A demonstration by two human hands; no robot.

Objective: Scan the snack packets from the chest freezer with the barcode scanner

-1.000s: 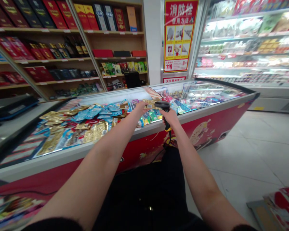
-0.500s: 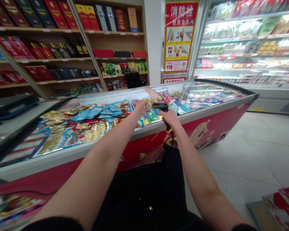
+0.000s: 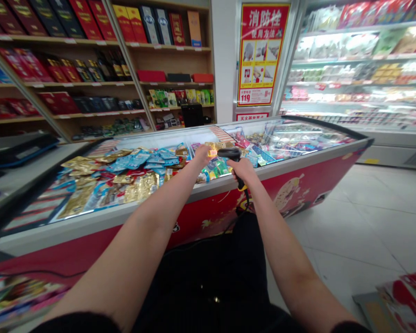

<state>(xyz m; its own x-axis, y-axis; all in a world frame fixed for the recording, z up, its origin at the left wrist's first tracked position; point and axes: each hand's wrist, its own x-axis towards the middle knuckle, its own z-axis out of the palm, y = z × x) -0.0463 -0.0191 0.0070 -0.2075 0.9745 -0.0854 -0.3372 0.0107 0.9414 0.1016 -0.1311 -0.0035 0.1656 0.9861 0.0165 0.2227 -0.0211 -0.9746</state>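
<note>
My right hand (image 3: 241, 169) is closed around the handle of a black barcode scanner (image 3: 229, 152), whose head points left. A dark cable hangs down from its grip. Beside the scanner's head, my left hand (image 3: 201, 156) grips a gold snack packet (image 3: 217, 147), with an orange-red glow on it. Both hands are over the chest freezer (image 3: 208, 188), whose glass top bears a spread of gold packets (image 3: 142, 187) and blue packets (image 3: 128, 162) to the left. Green and yellow packs (image 3: 217, 170) show below my hands.
Shelves with boxes and bottles (image 3: 169, 48) line the back wall. A red fire-hydrant poster (image 3: 261, 55) hangs beside a lit refrigerated display (image 3: 353, 74). A counter (image 3: 27, 169) stands left. A red carton (image 3: 407, 300) sits on the floor at lower right.
An orange-red glow has appeared on the packet in front of the scanner. The view has shifted slightly; both hands keep their holds and nearly the same positions.
</note>
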